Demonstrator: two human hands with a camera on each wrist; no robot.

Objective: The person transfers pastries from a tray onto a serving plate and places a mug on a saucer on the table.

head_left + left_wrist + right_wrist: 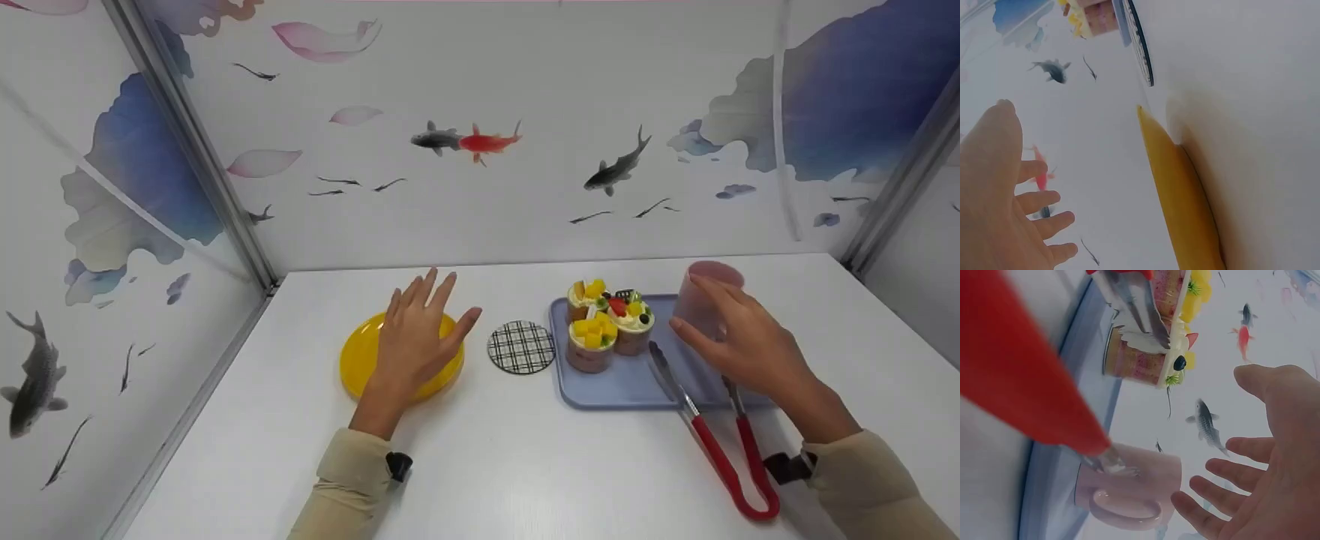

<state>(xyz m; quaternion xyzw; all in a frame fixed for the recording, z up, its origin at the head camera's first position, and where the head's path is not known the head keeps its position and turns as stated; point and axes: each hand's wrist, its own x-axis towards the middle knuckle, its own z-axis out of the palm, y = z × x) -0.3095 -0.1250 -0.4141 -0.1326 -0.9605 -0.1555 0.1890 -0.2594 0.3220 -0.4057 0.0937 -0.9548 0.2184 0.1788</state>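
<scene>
My left hand (416,337) hovers over a yellow plate (360,360), fingers spread and holding nothing. In the left wrist view the plate's side (1176,197) shows apart from the hand (999,197). On the right, my right hand (750,341) is held over the blue tray (615,397), its fingers in front of a pink mug (705,289). The right wrist view shows a gap between this hand (1280,455) and the mug (1129,484), whose handle faces the camera. Red-handled metal tongs (720,450) lie below the right hand, tips on the tray.
Three dessert cups (592,341) topped with cream and fruit stand at the tray's left side. A round checked coaster (521,347) lies between plate and tray. Behind the white table (495,465) rises a wall (480,217) painted with fish.
</scene>
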